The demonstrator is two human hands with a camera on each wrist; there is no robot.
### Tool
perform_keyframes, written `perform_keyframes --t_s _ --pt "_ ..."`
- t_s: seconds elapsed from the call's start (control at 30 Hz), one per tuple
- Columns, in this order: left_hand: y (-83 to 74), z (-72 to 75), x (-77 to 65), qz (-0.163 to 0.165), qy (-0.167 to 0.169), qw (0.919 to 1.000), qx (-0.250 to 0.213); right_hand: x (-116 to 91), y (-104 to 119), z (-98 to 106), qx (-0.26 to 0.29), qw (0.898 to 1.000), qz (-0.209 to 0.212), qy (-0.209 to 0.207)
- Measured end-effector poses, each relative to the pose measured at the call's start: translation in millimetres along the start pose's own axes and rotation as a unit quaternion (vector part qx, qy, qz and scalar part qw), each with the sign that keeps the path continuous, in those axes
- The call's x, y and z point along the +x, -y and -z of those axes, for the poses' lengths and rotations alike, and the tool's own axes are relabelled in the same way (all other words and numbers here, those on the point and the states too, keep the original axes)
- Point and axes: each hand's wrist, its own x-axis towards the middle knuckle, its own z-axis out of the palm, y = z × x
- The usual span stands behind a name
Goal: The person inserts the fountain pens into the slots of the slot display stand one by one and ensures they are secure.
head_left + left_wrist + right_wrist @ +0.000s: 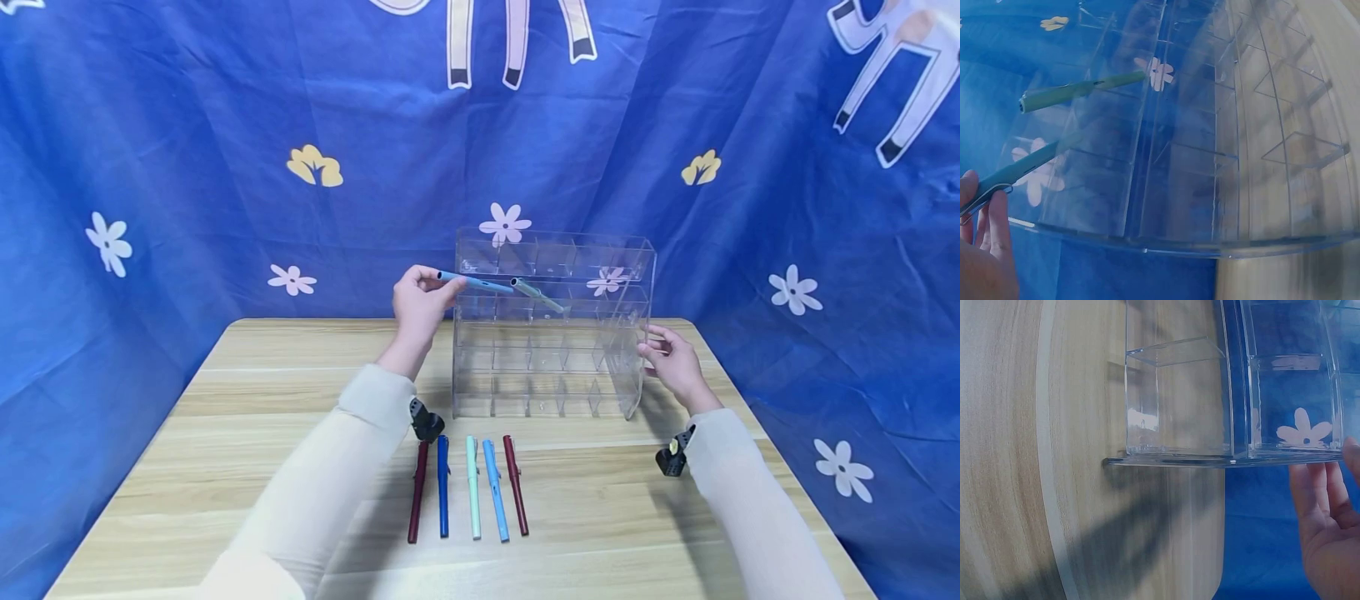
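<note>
My left hand [418,310] pinches a light blue pen [480,284] between thumb and fingers at the upper left of a clear acrylic pen rack [550,347]. In the left wrist view the held pen [1019,167] has its metal clip by the fingers, and its far end reaches into the rack. A light green pen [537,296] lies tilted in an upper tier, to the right of the held one. At the rack's right side, my right hand [675,367] holds the edge of the side panel [1229,461], with the thumb at the edge and fingers against the outer face.
In front of the rack lie a dark red pen [417,493], a dark blue pen [443,487], a mint green pen [473,487], a light blue pen [496,490] and another dark red pen [516,485]. The wooden table [285,392] meets a blue patterned cloth [210,250] behind.
</note>
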Motion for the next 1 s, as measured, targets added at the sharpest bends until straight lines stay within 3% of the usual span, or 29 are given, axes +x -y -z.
perform_keyframes --t_s 0.37,0.6,1.0 --pt "5.2 -17.3 -0.8 -0.003 -0.011 0.9984 0.055 1 -2 0 0.004 1.000 0.005 -0.003" --pt "8.5 -24.9 -2.0 -0.011 -0.017 0.9924 0.122 1 -3 0 0.002 1.000 0.005 -0.004" --pt "10.4 -30.6 -1.2 -0.020 -0.005 0.9852 0.170 3 -4 -1 0.006 1.000 0.003 -0.004"
